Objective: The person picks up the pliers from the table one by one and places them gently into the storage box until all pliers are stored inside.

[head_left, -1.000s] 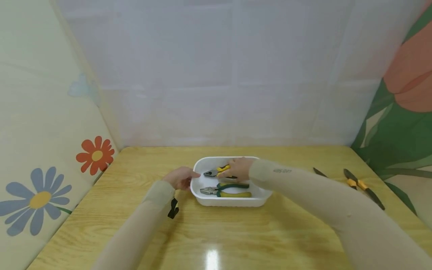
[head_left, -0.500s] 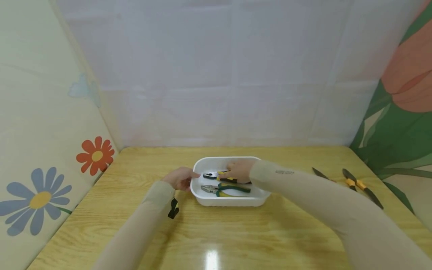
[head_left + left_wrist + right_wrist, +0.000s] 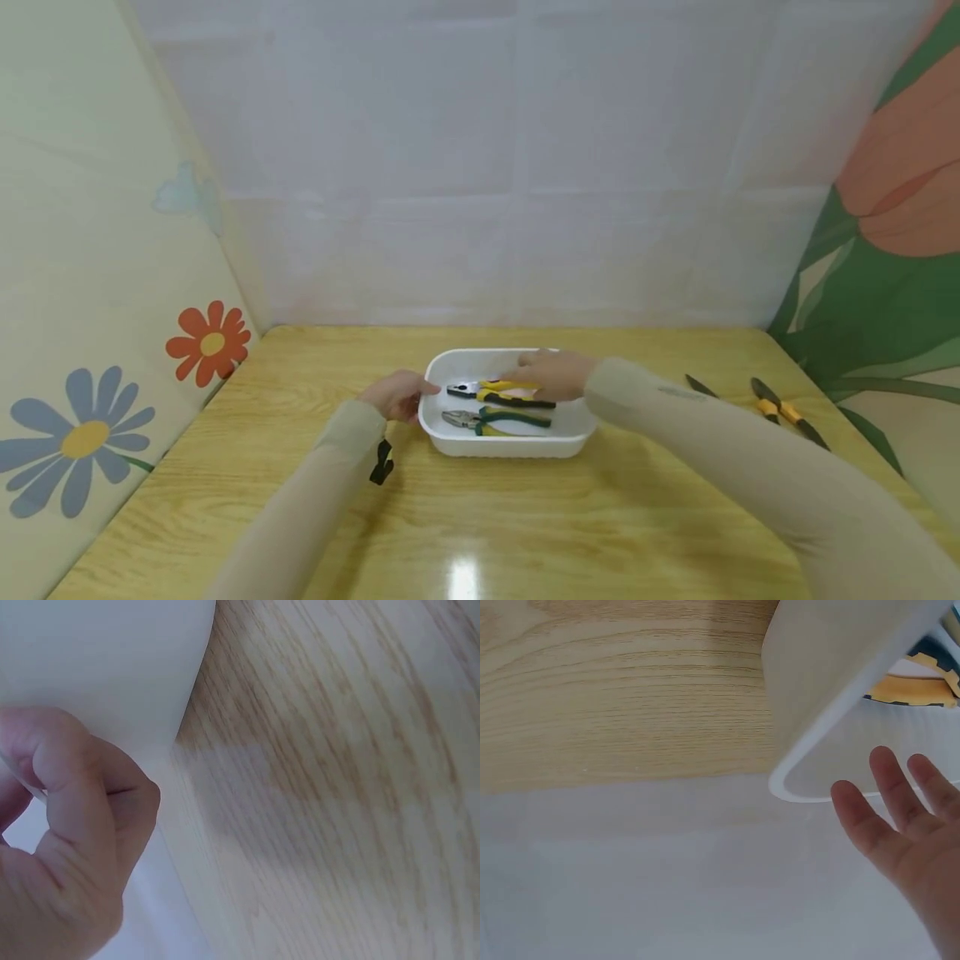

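A white tray (image 3: 510, 448) is seen at the centre of the head view, set on a wooden table (image 3: 637, 517). Two pairs of pliers are held in it, laid one above the other in the frame, with their heads pointed to the left and their handles to the right. The upper one, the black-and-yellow pliers (image 3: 517, 400), is placed toward the far side; the lower one, the green-and-yellow pliers (image 3: 517, 416), is placed toward the near wall, by which its lower handle is partly hidden.

At the tray's left end, the rim is gripped by the left hand (image 3: 397, 394); in the left wrist view its fingers are seen curled at the edge. Over the tray's upper right part, the right hand (image 3: 558, 373) is held with fingers spread wide, and nothing is grasped by it. The upper handle of the black-and-yellow pliers is partly covered by its fingers in the head view, while in the right wrist view yellow handles are shown at the upper right, apart from the fingertips. The green-and-yellow pliers are seen below and left of that hand.

At the right of the head view, an orange-and-black tool (image 3: 791, 413) and a dark blade (image 3: 701, 386) are seen on the table, partly hidden by the right sleeve (image 3: 720, 450).
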### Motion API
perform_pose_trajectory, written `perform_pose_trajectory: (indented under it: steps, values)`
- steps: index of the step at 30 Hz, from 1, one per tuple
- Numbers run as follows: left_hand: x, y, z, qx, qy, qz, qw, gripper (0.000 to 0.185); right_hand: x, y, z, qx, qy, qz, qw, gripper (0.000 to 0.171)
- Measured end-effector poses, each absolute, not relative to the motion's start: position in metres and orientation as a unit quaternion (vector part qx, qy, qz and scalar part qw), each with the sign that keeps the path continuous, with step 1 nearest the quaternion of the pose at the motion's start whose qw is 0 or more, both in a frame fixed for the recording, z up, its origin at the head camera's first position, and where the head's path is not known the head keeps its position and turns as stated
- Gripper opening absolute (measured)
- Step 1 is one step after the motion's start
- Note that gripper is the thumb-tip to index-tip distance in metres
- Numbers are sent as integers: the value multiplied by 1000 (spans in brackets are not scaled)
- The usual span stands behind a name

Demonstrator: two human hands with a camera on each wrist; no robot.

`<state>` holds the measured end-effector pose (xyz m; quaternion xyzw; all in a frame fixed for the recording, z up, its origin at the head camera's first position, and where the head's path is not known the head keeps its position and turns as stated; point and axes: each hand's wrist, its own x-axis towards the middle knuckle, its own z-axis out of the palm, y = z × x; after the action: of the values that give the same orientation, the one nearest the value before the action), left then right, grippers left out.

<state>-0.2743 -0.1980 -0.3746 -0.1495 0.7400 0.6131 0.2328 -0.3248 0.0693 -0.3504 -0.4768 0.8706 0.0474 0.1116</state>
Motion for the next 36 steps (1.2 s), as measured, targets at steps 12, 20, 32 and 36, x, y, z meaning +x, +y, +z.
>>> perform_pose_trajectory:
  steps: [12,20,32,36]
  values:
    - [-276,-199,-373,-157,751,600,227,18,-316,99,-340,-460,884,-7,82,60]
    - [-275,-196,-371,-158,751,600,227,25,-311,118,-336,-437,896,-10,79,55]
    - [-274,-193,-371,-161,754,596,225,23,-302,137,-329,-435,899,-17,44,55]
    - [-273,-194,-371,-170,753,595,224,23,-299,141,-328,-431,900,-33,47,55]
